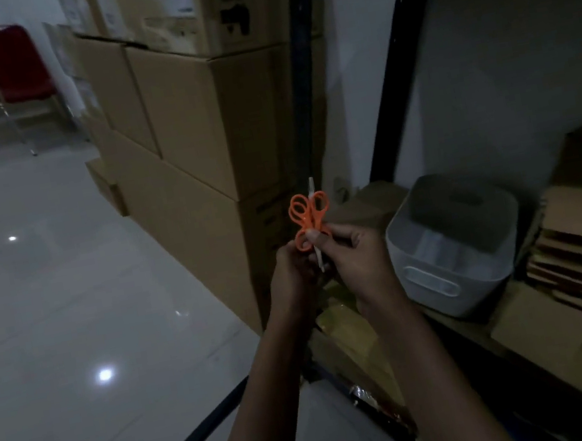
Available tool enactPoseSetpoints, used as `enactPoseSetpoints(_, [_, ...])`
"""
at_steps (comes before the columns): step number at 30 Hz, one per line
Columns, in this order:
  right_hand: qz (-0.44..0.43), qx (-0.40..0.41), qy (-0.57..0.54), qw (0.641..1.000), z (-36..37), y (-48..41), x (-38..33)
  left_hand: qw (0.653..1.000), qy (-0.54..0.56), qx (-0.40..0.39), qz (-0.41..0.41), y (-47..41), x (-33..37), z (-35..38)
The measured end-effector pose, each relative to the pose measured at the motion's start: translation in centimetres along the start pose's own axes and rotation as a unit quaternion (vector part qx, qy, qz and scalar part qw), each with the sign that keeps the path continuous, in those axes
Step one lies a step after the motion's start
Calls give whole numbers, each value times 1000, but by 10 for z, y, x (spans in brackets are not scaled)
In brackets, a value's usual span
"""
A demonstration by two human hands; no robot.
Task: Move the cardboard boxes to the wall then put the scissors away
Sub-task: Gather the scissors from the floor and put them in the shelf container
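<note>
Left hand (291, 272) grips orange scissors (304, 214) | right hand (356, 259) pinches them too | cardboard boxes (210, 125) stacked behind

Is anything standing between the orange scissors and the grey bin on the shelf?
Nothing visible does. The left hand and right hand hold the scissors left of the grey bin, with only air between; the bin's top looks uncovered.

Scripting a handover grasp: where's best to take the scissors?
Take the scissors by the orange handle loops, from above: they stick up clear of the left hand and right hand, and the blade end is hidden down among the fingers.
</note>
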State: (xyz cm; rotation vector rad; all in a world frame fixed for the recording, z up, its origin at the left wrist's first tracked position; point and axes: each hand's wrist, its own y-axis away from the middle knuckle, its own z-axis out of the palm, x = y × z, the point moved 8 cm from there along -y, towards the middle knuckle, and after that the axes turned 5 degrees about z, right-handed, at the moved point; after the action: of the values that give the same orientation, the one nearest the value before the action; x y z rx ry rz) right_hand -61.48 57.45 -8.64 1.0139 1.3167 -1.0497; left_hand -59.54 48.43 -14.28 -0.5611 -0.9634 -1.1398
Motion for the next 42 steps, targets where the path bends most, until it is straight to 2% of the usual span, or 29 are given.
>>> enactPoseSetpoints(4, [-29, 70, 27, 997, -29, 0, -3, 984, -163, -46, 60, -4, -11, 18])
enactPoseSetpoints(6, [-31, 103, 38, 994, -40, 3, -2, 980, -178, -58, 66, -1, -12, 27])
enactPoseSetpoints(8, [-43, 130, 51, 989, -51, 6, -8, 962, -229, -79, 127, -2, -3, 40])
enactPoseSetpoints(10, [-71, 170, 80, 980, -66, 8, -20, 919, -313, -126, 205, -3, 0, 58])
enactPoseSetpoints(14, [-129, 252, 133, 950, -94, 22, -37, 823, -437, -203, 300, 0, -3, 90])
enactPoseSetpoints(18, [-149, 283, 161, 934, -112, 36, -47, 693, -587, -279, 314, -2, -35, 112])
enactPoseSetpoints(20, [-144, 284, 165, 933, -118, 38, -47, 658, -624, -282, 312, -5, -45, 112])
enactPoseSetpoints(22, [-146, 287, 177, 930, -124, 40, -48, 659, -623, -274, 320, -4, -43, 110])
enactPoseSetpoints(25, [-152, 287, 193, 926, -129, 42, -54, 685, -590, -290, 314, 0, -36, 104])
enactPoseSetpoints(30, [-110, 261, 250, 926, -134, 29, -49, 668, -602, -298, 320, 2, -24, 87])
enactPoseSetpoints(33, [-71, 212, 316, 922, -132, 15, -40, 664, -599, -296, 337, 6, -22, 74])
enactPoseSetpoints(39, [64, 105, 496, 860, -128, -20, -19, 665, -596, -288, 345, 14, -24, 59])
enactPoseSetpoints(42, [94, 89, 524, 842, -126, -30, -9, 669, -588, -291, 348, 15, -24, 59])
